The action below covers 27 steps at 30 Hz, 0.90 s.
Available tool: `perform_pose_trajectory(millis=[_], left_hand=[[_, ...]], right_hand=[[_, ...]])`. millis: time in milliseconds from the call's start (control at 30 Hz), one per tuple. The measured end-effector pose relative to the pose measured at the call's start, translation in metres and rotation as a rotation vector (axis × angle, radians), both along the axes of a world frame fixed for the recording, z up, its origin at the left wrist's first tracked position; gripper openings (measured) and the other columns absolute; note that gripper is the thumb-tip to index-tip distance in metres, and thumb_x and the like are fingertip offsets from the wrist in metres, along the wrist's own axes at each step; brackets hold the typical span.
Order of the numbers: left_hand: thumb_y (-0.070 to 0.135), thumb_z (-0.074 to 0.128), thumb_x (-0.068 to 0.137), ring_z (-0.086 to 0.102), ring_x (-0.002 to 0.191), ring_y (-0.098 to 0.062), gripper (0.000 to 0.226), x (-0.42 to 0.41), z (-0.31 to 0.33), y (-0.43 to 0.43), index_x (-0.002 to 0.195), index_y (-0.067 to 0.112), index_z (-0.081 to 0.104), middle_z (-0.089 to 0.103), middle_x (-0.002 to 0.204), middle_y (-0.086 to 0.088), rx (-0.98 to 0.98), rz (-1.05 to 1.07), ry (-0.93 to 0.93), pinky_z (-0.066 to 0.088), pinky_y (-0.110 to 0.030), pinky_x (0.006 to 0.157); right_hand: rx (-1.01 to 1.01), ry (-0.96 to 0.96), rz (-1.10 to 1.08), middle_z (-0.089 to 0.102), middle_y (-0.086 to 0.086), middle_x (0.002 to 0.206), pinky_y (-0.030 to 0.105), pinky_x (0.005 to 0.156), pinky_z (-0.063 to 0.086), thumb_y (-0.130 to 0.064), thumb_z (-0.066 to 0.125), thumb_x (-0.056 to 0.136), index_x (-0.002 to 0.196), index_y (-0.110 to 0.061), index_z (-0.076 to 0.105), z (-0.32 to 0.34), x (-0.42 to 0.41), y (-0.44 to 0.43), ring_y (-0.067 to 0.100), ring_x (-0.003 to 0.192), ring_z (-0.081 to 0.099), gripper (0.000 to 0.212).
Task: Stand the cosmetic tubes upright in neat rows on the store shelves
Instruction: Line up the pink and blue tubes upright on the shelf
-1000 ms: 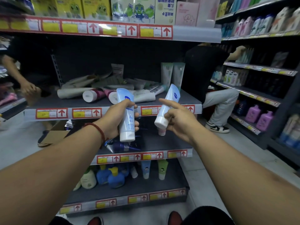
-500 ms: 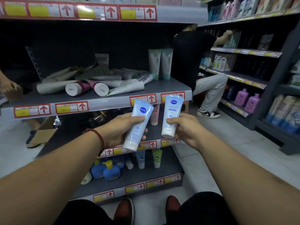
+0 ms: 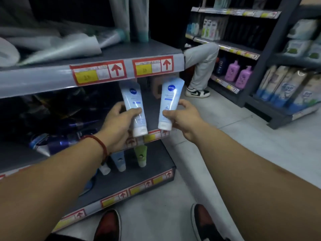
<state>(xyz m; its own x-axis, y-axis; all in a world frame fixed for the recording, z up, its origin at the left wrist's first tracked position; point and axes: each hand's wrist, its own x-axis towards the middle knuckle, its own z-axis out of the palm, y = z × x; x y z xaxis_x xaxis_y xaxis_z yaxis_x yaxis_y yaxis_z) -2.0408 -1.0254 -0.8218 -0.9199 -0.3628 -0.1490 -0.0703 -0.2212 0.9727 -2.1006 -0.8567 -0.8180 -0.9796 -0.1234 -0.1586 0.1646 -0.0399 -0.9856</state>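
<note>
Crouched lower, we reach the middle shelf (image 3: 153, 136), left hand (image 3: 119, 126) gripping one Nivea tube (image 3: 133, 105), right hand (image 3: 182, 119) gripping the other Nivea tube (image 3: 169, 103), both cap-down and unplaced, while the heap of tubes (image 3: 57, 47) above lies flat.

Left white-and-blue plastic tube (image 3: 132, 101), white cap down: round dark-blue logo reads NIVEA, faint; the smaller print is blurred. Right white-and-blue plastic tube (image 3: 169, 101): NIVEA logo, clearer, with a large "4" lower down. Red-bordered shelf-edge labels (image 3: 98, 73) on the upper grey shelf: red up-arrow and yellow price patch, figures unreadable. Lower shelf labels (image 3: 114, 199): same arrows, blurred.
</note>
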Motion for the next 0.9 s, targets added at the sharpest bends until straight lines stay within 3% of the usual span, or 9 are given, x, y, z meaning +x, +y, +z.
perform_pose_trajectory(millis=[200, 300, 400, 500, 600, 700, 900], left_hand=[[0.014, 0.081, 0.082, 0.073, 0.099, -0.015, 0.033, -0.046, -0.039, -0.007, 0.113, 0.017, 0.069, 0.076, 0.107, 0.000, -0.353, 0.110, 0.111, 0.060, -0.039, 0.091], [0.012, 0.081, 0.081, 0.071, 0.097, -0.004, 0.037, -0.072, -0.055, -0.005, 0.116, 0.017, 0.069, 0.075, 0.107, 0.005, -0.452, 0.196, 0.173, 0.058, -0.023, 0.088], [0.011, 0.081, 0.082, 0.071, 0.093, 0.000, 0.031, -0.101, -0.067, -0.002, 0.108, 0.021, 0.069, 0.074, 0.104, 0.010, -0.459, 0.248, 0.221, 0.056, -0.015, 0.080], [0.016, 0.081, 0.081, 0.071, 0.096, 0.000, 0.028, -0.120, -0.073, -0.001, 0.104, 0.024, 0.067, 0.074, 0.104, 0.009, -0.527, 0.230, 0.225, 0.057, -0.017, 0.082], [0.016, 0.080, 0.081, 0.072, 0.096, -0.002, 0.035, -0.131, -0.077, -0.001, 0.113, 0.016, 0.065, 0.076, 0.106, 0.006, -0.477, 0.190, 0.231, 0.057, -0.016, 0.079], [0.016, 0.080, 0.081, 0.073, 0.094, -0.003, 0.035, -0.138, -0.081, 0.001, 0.113, 0.014, 0.066, 0.077, 0.104, 0.006, -0.462, 0.196, 0.238, 0.057, -0.016, 0.078], [0.017, 0.089, 0.069, 0.073, 0.090, -0.001, 0.042, -0.138, -0.090, 0.008, 0.105, 0.029, 0.071, 0.077, 0.097, 0.015, -0.590, 0.160, 0.108, 0.059, -0.024, 0.083]], right_hand=[[0.028, 0.178, -0.008, 0.071, 0.010, 0.100, 0.047, 0.085, 0.059, 0.007, 0.076, 0.076, 0.101, -0.014, 0.061, -0.038, -0.091, -0.006, 0.029, 0.095, 0.070, 0.036], [0.066, 0.267, 0.036, 0.073, 0.011, 0.104, 0.045, 0.086, 0.059, -0.001, 0.080, 0.075, 0.109, -0.008, 0.065, -0.063, -0.132, -0.022, 0.025, 0.095, 0.071, 0.038], [0.079, 0.348, 0.073, 0.074, 0.005, 0.104, 0.044, 0.086, 0.059, -0.014, 0.082, 0.074, 0.105, -0.014, 0.069, -0.078, -0.174, -0.041, 0.020, 0.095, 0.072, 0.033], [0.119, 0.462, 0.148, 0.073, 0.001, 0.108, 0.035, 0.084, 0.060, -0.014, 0.083, 0.076, 0.114, -0.010, 0.066, -0.082, -0.205, -0.060, 0.011, 0.096, 0.070, 0.041], [0.141, 0.564, 0.218, 0.071, 0.001, 0.110, 0.033, 0.086, 0.058, -0.010, 0.080, 0.078, 0.118, -0.007, 0.064, -0.086, -0.229, -0.071, 0.010, 0.099, 0.068, 0.043], [0.128, 0.596, 0.302, 0.071, 0.005, 0.110, 0.038, 0.085, 0.060, -0.006, 0.076, 0.081, 0.119, -0.006, 0.063, -0.092, -0.245, -0.077, 0.015, 0.100, 0.069, 0.040], [0.068, 0.558, 0.398, 0.073, 0.012, 0.106, 0.048, 0.082, 0.059, -0.005, 0.073, 0.084, 0.116, -0.002, 0.065, -0.109, -0.264, -0.081, 0.026, 0.096, 0.072, 0.033]])
